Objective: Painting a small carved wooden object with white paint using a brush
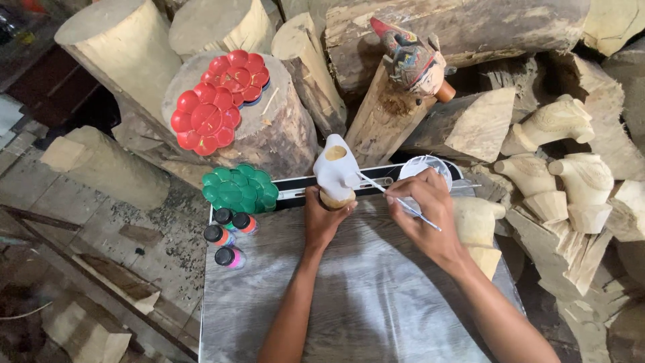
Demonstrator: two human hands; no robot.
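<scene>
A grey wood-grain worktop point(349, 296) fills the near view, both forearms reaching up across it; the left hand point(324, 216) grips the base of a carved wooden head point(336, 171), its fingers point(347, 208) curled tight around the tan, unpainted neck, so the figure stands upright above the fist at the worktop's far edge; the carving is coated white over most of its surface, with one bare tan patch near the top, and its shape narrows upward to a rounded crown; the right hand point(424, 208) sits just beside it, fingers pinching a thin paintbrush point(396, 199) that slants up and left, its tip touching the white side of the carving; under the right hand lies a round white palette point(424, 167), partly covered by the knuckles; to the left, small paint bottles point(228, 236) with black caps stand in a cluster on the worktop, a green flower-shaped palette point(240, 188) just behind them; an unpainted carved piece point(476, 222) rests at the right edge; farther off, red flower-shaped palettes point(218, 101) lie on a log stump point(282, 134), a painted, multicoloured carved head point(413, 60) leans on the logs, and more bare carved heads point(571, 171) sit among the wood on the right.
</scene>
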